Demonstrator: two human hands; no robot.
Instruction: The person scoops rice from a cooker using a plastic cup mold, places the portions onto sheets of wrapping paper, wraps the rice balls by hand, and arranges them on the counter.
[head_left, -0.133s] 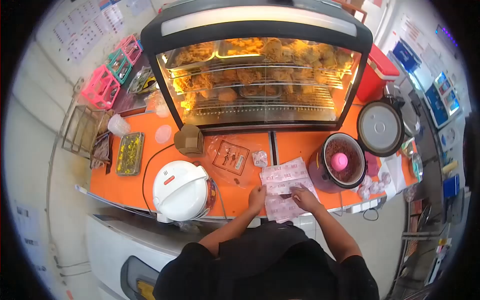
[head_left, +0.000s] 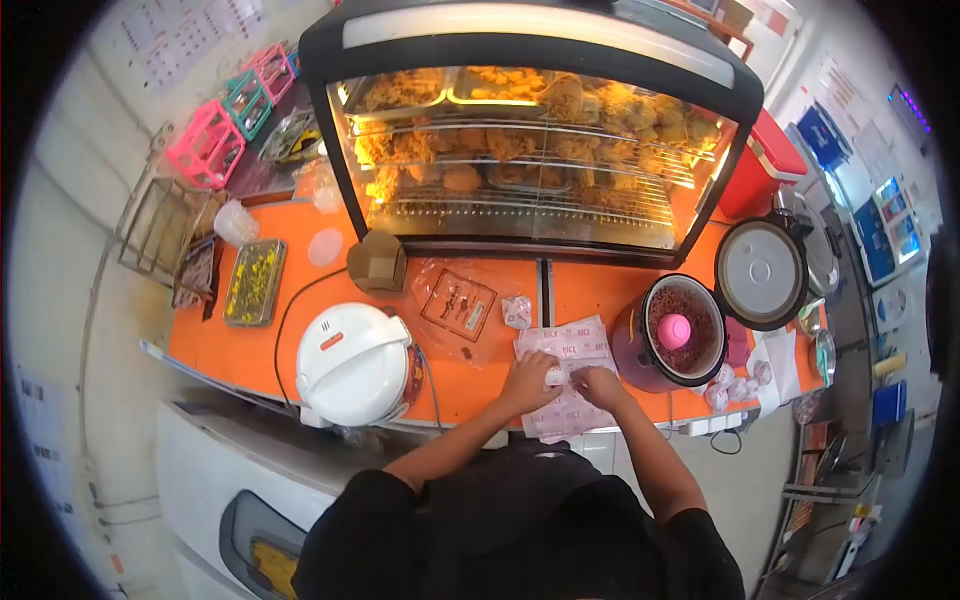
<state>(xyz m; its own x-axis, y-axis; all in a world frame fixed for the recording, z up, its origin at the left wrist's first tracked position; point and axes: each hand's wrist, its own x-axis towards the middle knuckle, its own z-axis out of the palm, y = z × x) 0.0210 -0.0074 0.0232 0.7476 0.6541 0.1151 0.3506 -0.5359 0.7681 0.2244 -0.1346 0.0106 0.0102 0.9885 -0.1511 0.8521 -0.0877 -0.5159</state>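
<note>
Pink paper (head_left: pixel 565 343) lies left of the pot (head_left: pixel 634 345); left hand (head_left: pixel 528 384) holds a white wad (head_left: pixel 555 376), right hand's (head_left: pixel 600 388) grip I can't tell; I'd press softly.

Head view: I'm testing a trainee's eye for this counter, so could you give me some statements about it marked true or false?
1. The left hand and right hand are over the paper. True.
2. The paper is blank. False: it has print on it, with the word RICE.
3. A pink round thing sits in the open pot. True.
4. The white cooker is shut. True.
5. The cooker stands right of the pot in the view. False: it is to the left.
6. No food is in sight. False: food fills much of the lit case.
</note>
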